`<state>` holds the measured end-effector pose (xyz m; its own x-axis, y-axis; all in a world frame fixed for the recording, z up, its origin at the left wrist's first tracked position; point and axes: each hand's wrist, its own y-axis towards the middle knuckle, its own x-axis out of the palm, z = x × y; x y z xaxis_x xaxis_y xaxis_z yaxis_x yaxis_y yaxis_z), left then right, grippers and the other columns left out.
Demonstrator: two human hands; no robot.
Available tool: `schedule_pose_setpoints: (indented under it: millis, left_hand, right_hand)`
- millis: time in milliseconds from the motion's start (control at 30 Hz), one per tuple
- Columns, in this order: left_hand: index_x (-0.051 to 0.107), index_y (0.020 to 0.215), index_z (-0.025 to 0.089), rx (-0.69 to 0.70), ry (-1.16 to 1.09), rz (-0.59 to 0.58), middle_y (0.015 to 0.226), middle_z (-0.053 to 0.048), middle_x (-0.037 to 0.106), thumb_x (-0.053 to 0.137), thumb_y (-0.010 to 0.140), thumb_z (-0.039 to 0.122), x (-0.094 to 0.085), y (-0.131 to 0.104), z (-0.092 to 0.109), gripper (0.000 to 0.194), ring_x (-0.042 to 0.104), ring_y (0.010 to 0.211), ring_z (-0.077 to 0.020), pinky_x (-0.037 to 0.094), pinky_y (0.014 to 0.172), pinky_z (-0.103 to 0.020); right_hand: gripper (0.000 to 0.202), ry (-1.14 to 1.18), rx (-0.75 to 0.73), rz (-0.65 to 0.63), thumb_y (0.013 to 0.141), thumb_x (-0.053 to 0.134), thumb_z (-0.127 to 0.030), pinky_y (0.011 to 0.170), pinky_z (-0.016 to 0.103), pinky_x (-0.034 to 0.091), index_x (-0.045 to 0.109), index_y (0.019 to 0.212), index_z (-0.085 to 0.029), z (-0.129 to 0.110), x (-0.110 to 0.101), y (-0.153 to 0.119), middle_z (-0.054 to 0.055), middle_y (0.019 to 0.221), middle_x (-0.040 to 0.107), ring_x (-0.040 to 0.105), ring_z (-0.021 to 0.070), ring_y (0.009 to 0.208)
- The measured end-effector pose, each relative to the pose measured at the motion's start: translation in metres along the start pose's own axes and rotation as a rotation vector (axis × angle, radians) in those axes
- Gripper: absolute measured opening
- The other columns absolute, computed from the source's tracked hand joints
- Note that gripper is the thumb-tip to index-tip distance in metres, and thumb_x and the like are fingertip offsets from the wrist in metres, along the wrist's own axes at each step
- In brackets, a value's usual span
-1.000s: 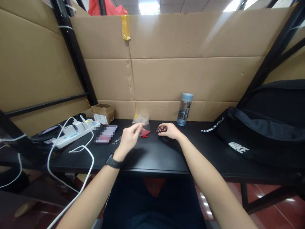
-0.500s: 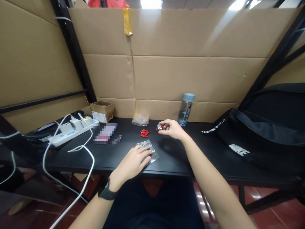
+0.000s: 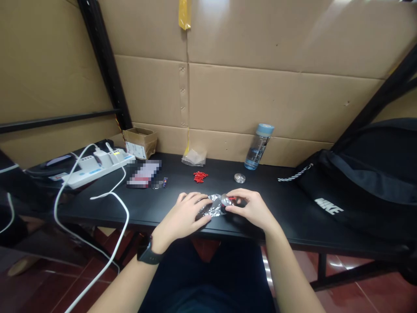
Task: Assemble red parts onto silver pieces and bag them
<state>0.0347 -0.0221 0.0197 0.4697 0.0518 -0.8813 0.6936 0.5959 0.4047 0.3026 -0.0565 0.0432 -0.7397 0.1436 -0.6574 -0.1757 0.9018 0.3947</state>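
My right hand (image 3: pixel 250 207) pinches a small round clear case (image 3: pixel 227 200) between thumb and fingers, and something red shows in or behind it. The case is at the right end of a crinkled clear plastic bag (image 3: pixel 215 207); whether it is inside the bag I cannot tell. My left hand (image 3: pixel 185 214) holds the bag's left part, thumb at the front and fingers at the back. Behind the hands lies a pile of small red pieces (image 3: pixel 200 176). Another round clear case (image 3: pixel 239 178) sits on the black table (image 3: pixel 276 208), right of the pile.
A water bottle (image 3: pixel 257 148) stands against the cardboard wall, with a flat clear packet (image 3: pixel 194 157) left of it. A black backpack (image 3: pixel 358 182) fills the right side. To the left are a small carton (image 3: pixel 140 142), a power strip (image 3: pixel 97 169) and white cables (image 3: pixel 122 208).
My right hand has come down toward me with the round case, to the bag. The second round case now shows on the table. The bag has shifted slightly right; the view has tilted down.
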Motion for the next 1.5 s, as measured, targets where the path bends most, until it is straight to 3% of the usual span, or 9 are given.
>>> schedule_pose_setpoints:
  millis: [267, 533, 733, 967, 1133, 1233, 1367, 1500]
  left_hand:
    - [0.048, 0.144, 0.030, -0.003, -0.063, -0.046, 0.143, -0.005, 0.059, 0.062, 0.089, 0.037, -0.008, -0.001, 0.005, 0.057, 0.044, 0.136, -0.0308, 0.031, 0.109, -0.047]
    - [0.042, 0.150, 0.029, 0.003, -0.060, -0.052, 0.149, -0.006, 0.053, 0.061, 0.085, 0.030, -0.007, -0.004, 0.004, 0.067, 0.034, 0.144, -0.0344, 0.030, 0.114, -0.052]
    - [0.046, 0.147, 0.029, 0.018, -0.077, -0.046, 0.147, -0.005, 0.055, 0.060, 0.082, 0.022, -0.007, -0.004, 0.004, 0.067, 0.037, 0.142, -0.0328, 0.032, 0.114, -0.050]
    - [0.047, 0.146, 0.029, 0.023, -0.071, -0.023, 0.144, -0.006, 0.057, 0.064, 0.086, 0.032, -0.007, -0.004, 0.004, 0.063, 0.041, 0.139, -0.0317, 0.035, 0.113, -0.049]
    - [0.048, 0.145, 0.028, 0.013, -0.066, -0.029, 0.143, -0.006, 0.058, 0.063, 0.087, 0.032, -0.007, -0.004, 0.004, 0.060, 0.041, 0.139, -0.0311, 0.035, 0.112, -0.047]
    - [0.048, 0.145, 0.027, 0.022, -0.065, -0.026, 0.144, -0.007, 0.058, 0.062, 0.088, 0.032, -0.007, -0.004, 0.004, 0.059, 0.041, 0.140, -0.0307, 0.034, 0.112, -0.047]
    - [0.055, 0.138, 0.026, 0.023, -0.033, 0.048, 0.144, -0.007, 0.059, 0.057, 0.089, 0.024, -0.004, -0.004, 0.003, 0.049, 0.040, 0.142, -0.0298, 0.030, 0.113, -0.048]
    - [0.071, 0.113, 0.027, 0.036, 0.015, 0.192, 0.130, -0.006, 0.066, 0.051, 0.089, 0.013, 0.000, -0.011, 0.005, 0.034, 0.047, 0.135, -0.0285, 0.034, 0.105, -0.048]
  right_hand:
    - [0.024, -0.045, -0.056, -0.047, 0.078, 0.081, -0.030, 0.073, 0.029, 0.055, 0.080, 0.102, -0.027, -0.003, -0.001, -0.004, 0.003, 0.105, 0.073, 0.064, 0.0153, 0.076]
    - [0.028, -0.190, -0.134, -0.164, 0.082, 0.080, -0.036, 0.096, 0.035, 0.050, 0.078, 0.108, -0.028, -0.014, -0.002, -0.007, 0.004, 0.107, 0.071, 0.066, 0.0216, 0.101]
    - [0.028, -0.223, -0.112, -0.234, 0.084, 0.077, -0.041, 0.093, 0.035, 0.051, 0.077, 0.109, -0.028, -0.019, 0.006, -0.009, 0.006, 0.109, 0.071, 0.065, 0.0232, 0.103]
    - [0.030, -0.206, -0.130, -0.209, 0.084, 0.078, -0.037, 0.094, 0.038, 0.050, 0.075, 0.111, -0.027, -0.024, 0.015, -0.008, 0.007, 0.111, 0.072, 0.064, 0.0249, 0.105]
    - [0.031, -0.204, -0.062, -0.195, 0.079, 0.082, -0.042, 0.081, 0.034, 0.050, 0.071, 0.103, -0.025, -0.024, 0.022, -0.008, 0.003, 0.096, 0.074, 0.065, 0.0221, 0.090]
    - [0.030, -0.185, -0.052, -0.230, 0.081, 0.080, -0.041, 0.083, 0.034, 0.050, 0.072, 0.106, -0.026, -0.022, 0.019, -0.008, 0.003, 0.098, 0.074, 0.065, 0.0217, 0.090]
    - [0.031, -0.122, -0.147, -0.315, 0.086, 0.074, -0.029, 0.095, 0.035, 0.048, 0.072, 0.116, -0.028, -0.022, 0.008, -0.009, 0.003, 0.116, 0.074, 0.065, 0.0228, 0.106]
    - [0.026, -0.123, -0.165, -0.307, 0.091, 0.067, -0.024, 0.098, 0.036, 0.047, 0.072, 0.116, -0.028, -0.024, 0.004, -0.010, 0.003, 0.113, 0.076, 0.065, 0.0224, 0.107]
